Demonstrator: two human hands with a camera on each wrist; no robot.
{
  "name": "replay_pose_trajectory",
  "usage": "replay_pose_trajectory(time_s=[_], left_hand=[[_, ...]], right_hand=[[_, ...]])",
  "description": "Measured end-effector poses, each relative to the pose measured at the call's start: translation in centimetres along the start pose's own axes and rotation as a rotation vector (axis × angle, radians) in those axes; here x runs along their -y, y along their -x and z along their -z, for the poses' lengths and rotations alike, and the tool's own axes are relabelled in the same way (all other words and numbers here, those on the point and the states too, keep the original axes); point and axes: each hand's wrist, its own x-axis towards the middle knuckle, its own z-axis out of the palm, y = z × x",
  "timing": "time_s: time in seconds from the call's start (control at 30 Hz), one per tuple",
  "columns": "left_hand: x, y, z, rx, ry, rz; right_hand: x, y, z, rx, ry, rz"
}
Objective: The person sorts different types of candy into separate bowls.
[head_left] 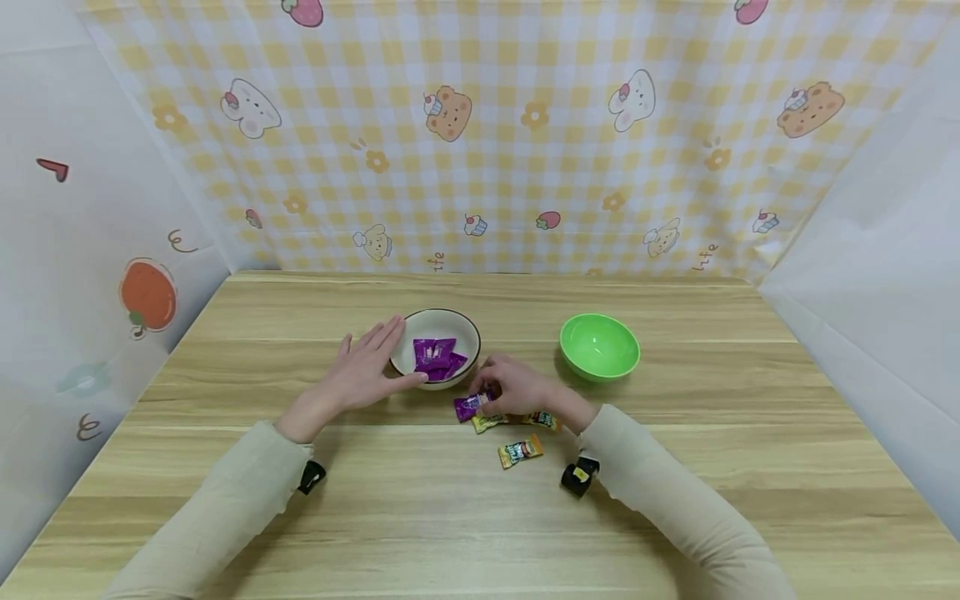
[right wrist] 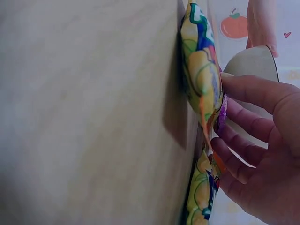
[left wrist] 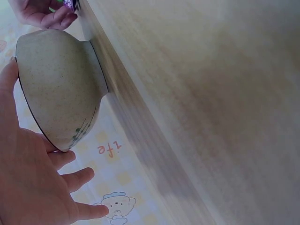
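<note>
My left hand [head_left: 366,373] rests at the left side of a cream bowl [head_left: 444,323] with a dark rim. Its thumb and index finger touch the rim, and the other fingers are spread straight, as the left wrist view shows. Several purple-wrapped candies [head_left: 433,355] lie inside the bowl. Just right of the bowl, my right hand [head_left: 517,388] pinches another purple-wrapped candy [head_left: 467,407] low over the table. Below this hand lie two yellow-wrapped candies [head_left: 489,423], partly covered by it. In the right wrist view a yellow-wrapped candy [right wrist: 201,70] hides much of the purple one.
A green bowl [head_left: 600,343] stands to the right, beyond my right forearm. One more yellow-wrapped candy [head_left: 520,452] lies nearer to me on the wooden table [head_left: 420,517]. A checked cloth [head_left: 495,167] hangs along the table's back edge.
</note>
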Motion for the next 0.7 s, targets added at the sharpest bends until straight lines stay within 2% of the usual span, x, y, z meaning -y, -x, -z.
replay_pose_trajectory(time_s=[0.3,0.57,0.7], left_hand=[[0.03,-0.03,0.05,0.006,0.009,-0.003],[0.11,0.01,0.06,0.017,0.013,-0.001],[0.12,0.02,0.07,0.02,0.018,0.0]], right_hand=[[0.13,0.03,0.06,0.038,-0.116,0.003],[-0.18,0.28,0.05,0.04,-0.08,0.031],[-0.38,0.36,0.06,0.031,-0.082,0.011]])
